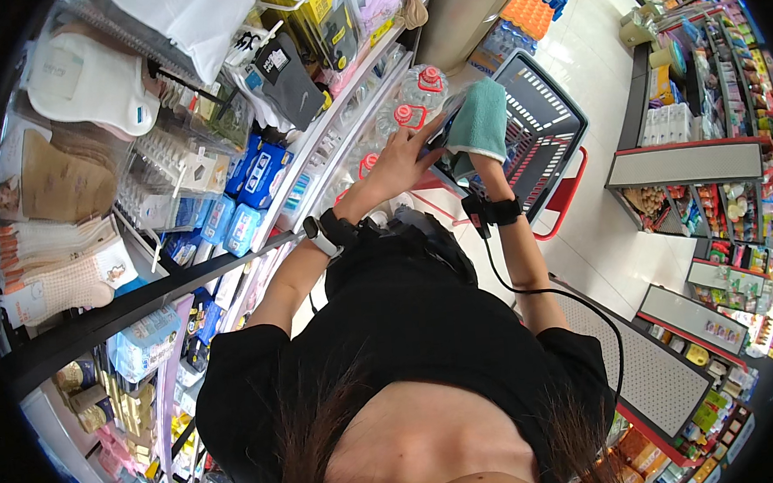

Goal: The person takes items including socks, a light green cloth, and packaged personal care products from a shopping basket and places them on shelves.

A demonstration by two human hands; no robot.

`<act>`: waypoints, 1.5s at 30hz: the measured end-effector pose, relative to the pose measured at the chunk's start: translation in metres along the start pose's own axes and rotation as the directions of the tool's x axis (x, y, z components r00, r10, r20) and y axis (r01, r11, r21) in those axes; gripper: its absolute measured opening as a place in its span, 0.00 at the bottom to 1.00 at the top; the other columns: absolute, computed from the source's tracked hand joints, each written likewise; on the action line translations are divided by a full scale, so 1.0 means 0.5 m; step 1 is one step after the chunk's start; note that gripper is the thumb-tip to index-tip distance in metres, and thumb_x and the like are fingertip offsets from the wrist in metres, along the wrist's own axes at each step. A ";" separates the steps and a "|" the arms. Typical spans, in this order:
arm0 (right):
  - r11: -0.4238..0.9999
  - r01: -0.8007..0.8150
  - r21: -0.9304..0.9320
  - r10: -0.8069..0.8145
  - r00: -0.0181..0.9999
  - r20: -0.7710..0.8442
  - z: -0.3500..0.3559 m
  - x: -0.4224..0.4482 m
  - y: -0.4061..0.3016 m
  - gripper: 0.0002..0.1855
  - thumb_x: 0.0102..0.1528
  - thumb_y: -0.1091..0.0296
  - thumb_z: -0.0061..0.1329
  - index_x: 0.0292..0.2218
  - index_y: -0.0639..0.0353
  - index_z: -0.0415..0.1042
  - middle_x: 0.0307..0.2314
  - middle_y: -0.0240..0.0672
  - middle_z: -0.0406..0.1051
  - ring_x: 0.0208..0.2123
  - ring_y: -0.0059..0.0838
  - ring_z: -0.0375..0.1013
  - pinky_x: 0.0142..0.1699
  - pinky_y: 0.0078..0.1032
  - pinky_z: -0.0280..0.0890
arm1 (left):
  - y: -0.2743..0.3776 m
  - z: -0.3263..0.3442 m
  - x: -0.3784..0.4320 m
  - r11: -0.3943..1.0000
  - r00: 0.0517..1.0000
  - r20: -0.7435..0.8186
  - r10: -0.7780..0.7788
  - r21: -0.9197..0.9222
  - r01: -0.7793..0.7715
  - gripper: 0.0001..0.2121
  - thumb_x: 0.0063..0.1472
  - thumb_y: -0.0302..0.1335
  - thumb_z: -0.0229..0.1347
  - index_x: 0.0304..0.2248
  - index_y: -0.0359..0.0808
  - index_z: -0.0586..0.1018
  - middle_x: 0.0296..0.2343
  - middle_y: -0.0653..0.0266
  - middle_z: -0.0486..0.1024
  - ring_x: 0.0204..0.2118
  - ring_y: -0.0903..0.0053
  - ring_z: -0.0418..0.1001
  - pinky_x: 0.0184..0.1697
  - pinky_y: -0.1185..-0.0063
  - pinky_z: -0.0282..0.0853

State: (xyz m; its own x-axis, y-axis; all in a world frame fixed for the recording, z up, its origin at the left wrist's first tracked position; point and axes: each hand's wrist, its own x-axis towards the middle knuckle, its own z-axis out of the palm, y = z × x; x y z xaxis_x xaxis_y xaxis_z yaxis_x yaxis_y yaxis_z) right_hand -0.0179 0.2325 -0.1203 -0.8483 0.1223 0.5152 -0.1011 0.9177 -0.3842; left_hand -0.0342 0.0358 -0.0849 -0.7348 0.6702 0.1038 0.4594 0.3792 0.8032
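Observation:
A teal terry cloth piece (485,115) with a pale hem covers the fingers of my right hand (486,165). It looks like a mitt, but the fingers inside are hidden. To its left, my left hand (392,164) has its thumb and fingers at the edge of clear plastic packaging (445,128), apparently gripping it; part of the packaging lies behind the cloth. Under both hands is a dark grey shopping basket (585,126) with a red handle (564,199). The basket's contents are mostly hidden.
Packaged socks (54,285) hang on the rack to my left, above blue packs (268,172). Large water bottles with red caps (427,82) stand along the shelf foot. A pillar (457,21) rises ahead. Stocked shelves (684,160) line the aisle's right side. A cable (559,289) trails from my right wrist.

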 end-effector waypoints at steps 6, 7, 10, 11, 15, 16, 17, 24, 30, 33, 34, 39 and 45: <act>0.938 -0.091 0.335 0.148 0.978 -0.149 -0.052 0.032 0.053 0.12 0.47 0.67 0.51 0.33 0.62 0.67 0.29 0.44 0.67 0.34 0.46 0.67 0.41 0.32 0.63 | -0.011 0.011 0.065 0.988 0.994 -0.078 0.072 -0.134 -0.082 0.22 0.60 0.39 0.51 0.47 0.30 0.67 0.33 0.43 0.71 0.36 0.55 0.70 0.41 0.70 0.64; 0.917 -0.181 0.356 0.229 0.968 -0.098 -0.063 0.035 0.065 0.12 0.46 0.67 0.51 0.33 0.63 0.67 0.28 0.44 0.67 0.33 0.47 0.67 0.40 0.33 0.63 | -0.010 0.012 0.077 0.989 0.998 -0.068 0.000 -0.147 -0.010 0.21 0.60 0.39 0.51 0.45 0.29 0.68 0.32 0.44 0.71 0.35 0.55 0.70 0.40 0.70 0.64; 0.939 -0.319 0.125 0.321 0.947 0.003 -0.101 0.066 0.122 0.10 0.46 0.69 0.50 0.31 0.64 0.67 0.23 0.45 0.66 0.29 0.49 0.66 0.36 0.36 0.63 | -0.010 0.014 0.118 0.949 0.985 -0.079 -0.156 -0.290 0.127 0.21 0.60 0.40 0.51 0.41 0.28 0.70 0.27 0.50 0.72 0.30 0.63 0.72 0.36 0.73 0.65; 0.964 -0.259 0.058 0.256 0.965 0.050 -0.104 0.083 0.142 0.09 0.46 0.70 0.49 0.30 0.63 0.68 0.24 0.46 0.66 0.29 0.49 0.67 0.36 0.36 0.63 | -0.009 0.014 0.130 0.942 0.982 -0.059 -0.181 -0.298 0.156 0.21 0.60 0.41 0.51 0.41 0.28 0.70 0.27 0.50 0.72 0.31 0.65 0.72 0.36 0.74 0.65; 0.909 -0.270 0.318 0.229 0.960 0.161 -0.070 0.117 0.176 0.07 0.46 0.71 0.45 0.28 0.62 0.71 0.27 0.49 0.67 0.32 0.50 0.66 0.37 0.35 0.62 | -0.008 0.015 0.168 0.938 0.980 0.062 -0.190 -0.284 0.199 0.23 0.57 0.44 0.54 0.42 0.30 0.71 0.32 0.52 0.74 0.36 0.75 0.72 0.39 0.78 0.65; 0.879 -0.326 0.349 0.257 0.939 0.229 -0.059 0.119 0.178 0.07 0.45 0.71 0.45 0.29 0.62 0.71 0.28 0.49 0.68 0.32 0.49 0.66 0.38 0.35 0.62 | -0.006 0.019 0.172 0.950 0.986 0.092 -0.141 -0.268 0.161 0.24 0.56 0.45 0.55 0.42 0.30 0.71 0.32 0.52 0.74 0.36 0.75 0.72 0.40 0.78 0.65; 0.846 -0.379 0.374 0.278 0.913 0.297 -0.054 0.122 0.182 0.08 0.45 0.71 0.45 0.30 0.62 0.71 0.29 0.50 0.68 0.33 0.48 0.66 0.39 0.34 0.62 | -0.005 0.023 0.177 0.958 0.985 0.134 -0.106 -0.251 0.137 0.25 0.55 0.45 0.56 0.42 0.30 0.71 0.33 0.51 0.74 0.37 0.74 0.72 0.40 0.78 0.65; 0.985 0.171 -0.021 -0.155 0.936 0.317 -0.067 0.140 0.181 0.07 0.35 0.69 0.50 0.20 0.63 0.71 0.25 0.48 0.68 0.30 0.48 0.67 0.34 0.36 0.62 | -0.015 0.029 0.150 0.971 0.990 0.101 -0.098 -0.209 0.117 0.25 0.52 0.43 0.59 0.43 0.32 0.71 0.30 0.50 0.75 0.33 0.64 0.74 0.37 0.74 0.67; 0.942 0.227 -0.247 -0.104 0.897 0.430 -0.039 0.141 0.140 0.09 0.33 0.68 0.51 0.19 0.63 0.70 0.23 0.47 0.67 0.28 0.49 0.67 0.32 0.37 0.61 | -0.036 0.028 0.117 0.990 0.995 0.084 -0.060 -0.125 0.070 0.24 0.54 0.40 0.57 0.45 0.32 0.70 0.32 0.49 0.74 0.34 0.60 0.73 0.39 0.72 0.66; 0.941 0.245 -0.235 -0.149 0.920 0.362 -0.012 0.165 0.134 0.09 0.32 0.67 0.52 0.18 0.63 0.70 0.22 0.47 0.67 0.28 0.49 0.67 0.32 0.37 0.61 | -0.032 0.039 0.110 0.991 0.994 0.066 -0.086 -0.096 0.092 0.23 0.54 0.38 0.57 0.46 0.33 0.69 0.32 0.50 0.74 0.34 0.58 0.73 0.39 0.72 0.66; 0.940 0.250 -0.233 -0.159 0.923 0.351 -0.008 0.171 0.135 0.09 0.32 0.67 0.52 0.18 0.62 0.70 0.22 0.47 0.67 0.28 0.49 0.67 0.32 0.37 0.61 | -0.030 0.042 0.115 0.991 0.996 0.043 -0.072 -0.114 0.076 0.23 0.54 0.38 0.57 0.46 0.33 0.69 0.31 0.50 0.74 0.34 0.58 0.73 0.39 0.72 0.66; 0.923 0.314 -0.223 -0.218 0.903 0.370 -0.014 0.164 0.156 0.10 0.31 0.66 0.53 0.17 0.62 0.70 0.21 0.46 0.67 0.27 0.49 0.67 0.31 0.38 0.61 | -0.034 0.052 0.158 0.986 0.997 0.015 -0.076 -0.145 0.077 0.22 0.54 0.37 0.57 0.44 0.33 0.69 0.28 0.51 0.73 0.31 0.58 0.72 0.37 0.72 0.66; 0.898 0.372 -0.237 -0.306 0.912 0.273 0.034 0.202 0.172 0.11 0.30 0.64 0.54 0.16 0.61 0.69 0.19 0.45 0.67 0.26 0.49 0.67 0.31 0.38 0.61 | -0.044 0.070 0.180 0.961 0.977 0.050 -0.208 -0.177 0.214 0.25 0.52 0.40 0.57 0.46 0.35 0.68 0.30 0.50 0.74 0.34 0.57 0.73 0.38 0.70 0.67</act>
State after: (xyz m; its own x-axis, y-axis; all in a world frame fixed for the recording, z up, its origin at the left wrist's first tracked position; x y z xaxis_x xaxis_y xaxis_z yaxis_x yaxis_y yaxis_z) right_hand -0.1210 0.3174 -0.1147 -0.8847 -0.2725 0.3783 -0.2833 0.9586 0.0280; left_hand -0.0931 0.1101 -0.1136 -0.7883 0.6078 -0.0955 0.1957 0.3948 0.8977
